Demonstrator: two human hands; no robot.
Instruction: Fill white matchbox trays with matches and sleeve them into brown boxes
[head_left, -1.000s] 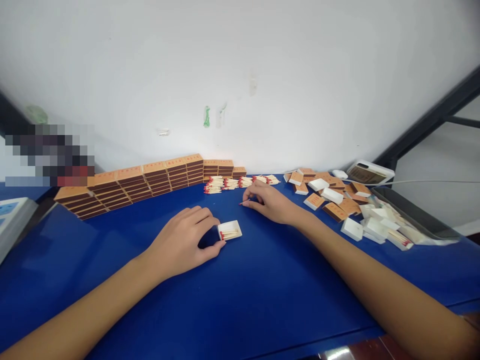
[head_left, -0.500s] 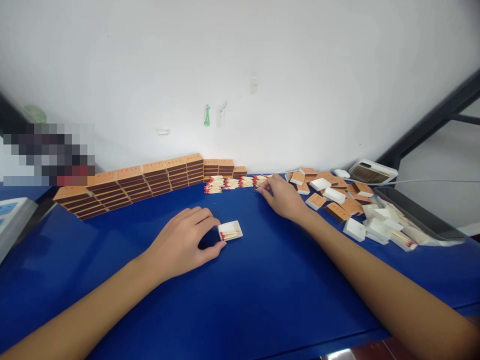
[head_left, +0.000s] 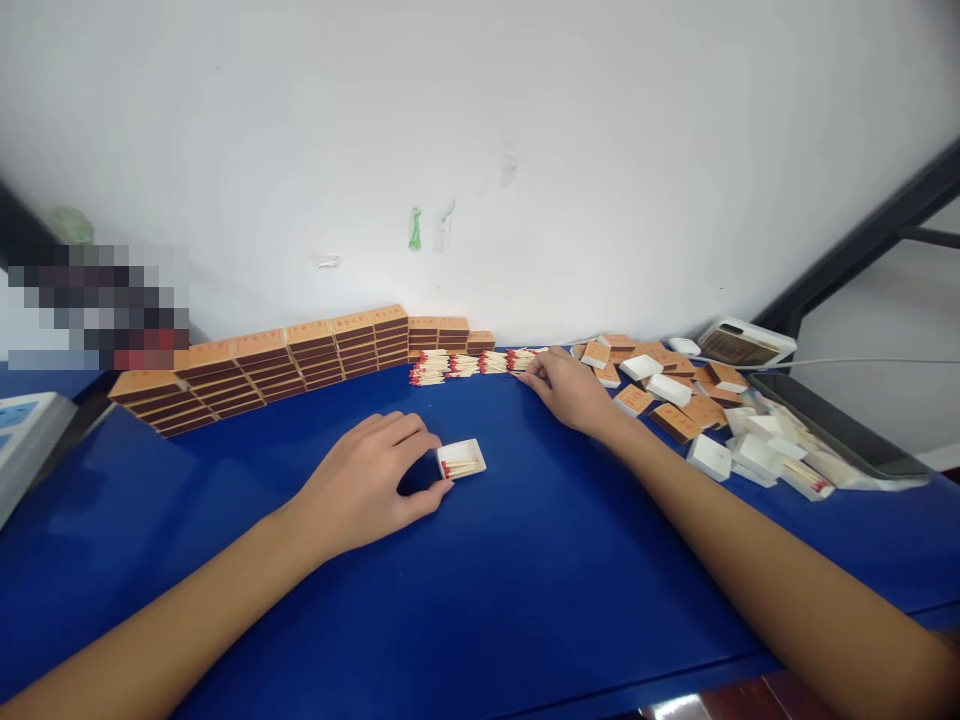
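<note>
A small white matchbox tray (head_left: 471, 450) with several red-headed matches (head_left: 459, 467) in it lies on the blue table. My left hand (head_left: 379, 470) holds the tray's left end between thumb and fingers. At the right end of a row of loose match piles (head_left: 461, 365) by the wall, my right hand (head_left: 570, 388) is closed in a pinch. A match (head_left: 523, 375) shows at its fingertips; how many it holds is hidden by the fingers.
Stacked closed matchboxes (head_left: 300, 360) line the wall at left and middle. Loose orange sleeves (head_left: 675, 422) and white trays (head_left: 756, 458) are heaped at right, beside a dark flat device (head_left: 840, 425), a phone-like object (head_left: 742, 342) and a white cable (head_left: 840, 361).
My right hand has shifted slightly right at the match piles, its fingertips drawn closer together. My left hand and the tray have stayed in place.
</note>
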